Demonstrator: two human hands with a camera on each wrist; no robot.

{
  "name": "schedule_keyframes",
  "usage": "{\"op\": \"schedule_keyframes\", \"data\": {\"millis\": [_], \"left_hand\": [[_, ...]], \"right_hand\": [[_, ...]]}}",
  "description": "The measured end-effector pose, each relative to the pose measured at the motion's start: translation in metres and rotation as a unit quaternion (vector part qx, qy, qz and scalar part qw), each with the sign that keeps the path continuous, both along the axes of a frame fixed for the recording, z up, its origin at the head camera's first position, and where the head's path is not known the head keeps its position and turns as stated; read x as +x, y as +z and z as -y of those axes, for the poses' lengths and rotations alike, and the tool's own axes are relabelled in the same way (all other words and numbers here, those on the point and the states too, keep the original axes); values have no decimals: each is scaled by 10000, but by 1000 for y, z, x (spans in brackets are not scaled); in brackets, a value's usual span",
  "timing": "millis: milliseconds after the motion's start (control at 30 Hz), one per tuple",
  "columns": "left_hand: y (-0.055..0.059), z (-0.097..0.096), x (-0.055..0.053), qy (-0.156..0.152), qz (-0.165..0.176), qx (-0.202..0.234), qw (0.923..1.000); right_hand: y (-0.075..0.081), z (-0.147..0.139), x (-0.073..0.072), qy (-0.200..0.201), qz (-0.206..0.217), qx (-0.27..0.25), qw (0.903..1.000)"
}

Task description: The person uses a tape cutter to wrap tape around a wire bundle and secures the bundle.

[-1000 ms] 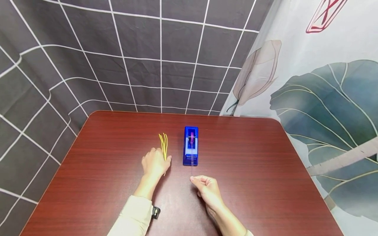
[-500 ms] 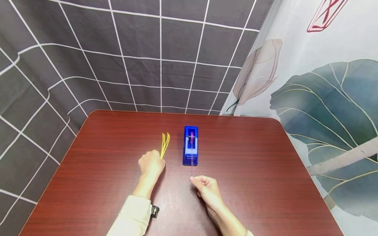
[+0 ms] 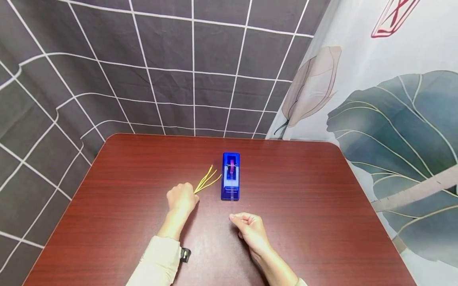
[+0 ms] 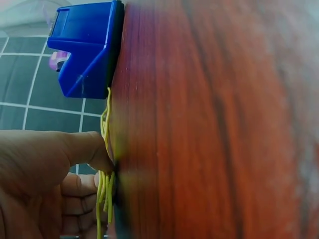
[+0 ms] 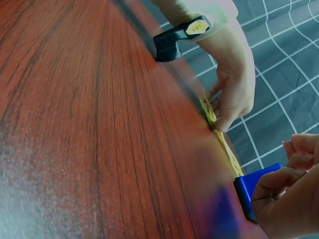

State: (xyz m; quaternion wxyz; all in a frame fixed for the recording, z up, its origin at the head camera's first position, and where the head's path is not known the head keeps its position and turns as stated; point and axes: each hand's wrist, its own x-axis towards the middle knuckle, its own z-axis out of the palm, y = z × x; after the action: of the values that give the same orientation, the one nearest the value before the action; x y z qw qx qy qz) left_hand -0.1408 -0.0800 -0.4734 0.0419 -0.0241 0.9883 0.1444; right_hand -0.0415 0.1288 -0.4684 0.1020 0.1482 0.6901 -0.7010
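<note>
My left hand (image 3: 181,198) pinches a small bunch of thin yellow wires (image 3: 204,184) between thumb and fingers. Their far ends fan out toward a blue tape dispenser (image 3: 225,195); in the left wrist view the wires (image 4: 104,191) pass under the thumb, low over the tabletop. The dispenser holds a pinkish roll (image 3: 232,165). From its front a faint clear strip of tape (image 3: 232,206) runs toward my right hand (image 3: 253,232), which pinches the end with thumb and forefinger. In the right wrist view the right hand (image 5: 294,201) partly hides the dispenser (image 5: 254,184).
Both hands work over a reddish-brown wooden table (image 3: 304,198). A dark grey curtain (image 3: 171,51) with white grid lines hangs behind it, and a leaf-patterned curtain (image 3: 386,103) hangs at the right. A black strap (image 3: 185,254) sits at the left wrist.
The wires' far ends have swung right toward the dispenser and spread apart. My left hand has drawn slightly back and left; the right hand stays put.
</note>
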Motion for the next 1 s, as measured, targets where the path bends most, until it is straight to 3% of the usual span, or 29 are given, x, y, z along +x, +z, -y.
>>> {"op": "schedule_keyframes", "data": {"millis": [333, 700, 1000], "left_hand": [[-1, 2, 5, -326, -265, -31, 9991], [3, 7, 12, -428, -355, 404, 9976], [5, 14, 15, -310, -117, 383, 9987]], "right_hand": [[1, 1, 1, 21, -112, -60, 9999], [3, 2, 1, 11, -124, -109, 9999], [3, 1, 1, 9, -120, -96, 9999]]}}
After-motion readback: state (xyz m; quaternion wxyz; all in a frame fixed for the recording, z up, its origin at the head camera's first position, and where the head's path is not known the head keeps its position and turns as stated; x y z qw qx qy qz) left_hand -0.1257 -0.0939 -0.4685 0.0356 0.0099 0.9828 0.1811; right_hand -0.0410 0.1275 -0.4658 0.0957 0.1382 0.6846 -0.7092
